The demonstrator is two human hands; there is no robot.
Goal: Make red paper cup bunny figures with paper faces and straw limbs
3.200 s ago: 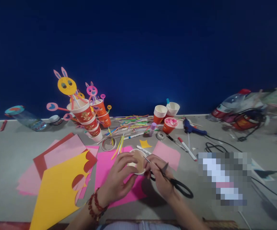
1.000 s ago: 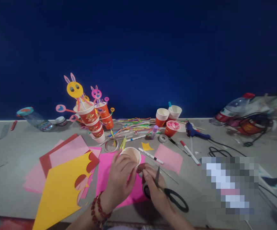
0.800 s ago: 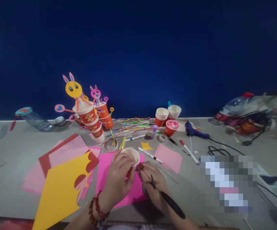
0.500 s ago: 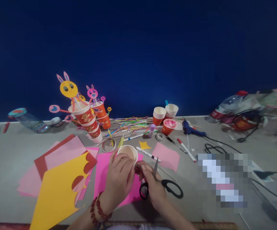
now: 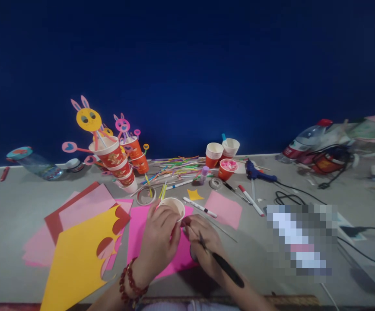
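A white-rimmed paper cup (image 5: 174, 204) is in my left hand (image 5: 159, 233), whose fingers wrap over its near side. My right hand (image 5: 204, 237) is closed around black-handled scissors (image 5: 229, 270), with one handle loop lying back over the wrist. The right fingertips touch or nearly touch the cup's right side; whether they also pinch something small there is hidden. Beneath both hands lies a bright pink sheet (image 5: 136, 235). Just beyond are a marker (image 5: 200, 207) and a light pink paper piece (image 5: 224, 209).
On the left, yellow paper (image 5: 74, 259) with scalloped cuts overlaps other sheets. Behind stand decorated stacked cups (image 5: 112, 160) with a rabbit face, and a pile of coloured sticks (image 5: 174, 166). A blue glue gun (image 5: 259, 173) trails its cord at right, near more stacked cups (image 5: 214, 155).
My right hand has rolled over, turning the scissors so that their handles now point down and right, nearly edge-on. My left hand keeps hold of the cup.
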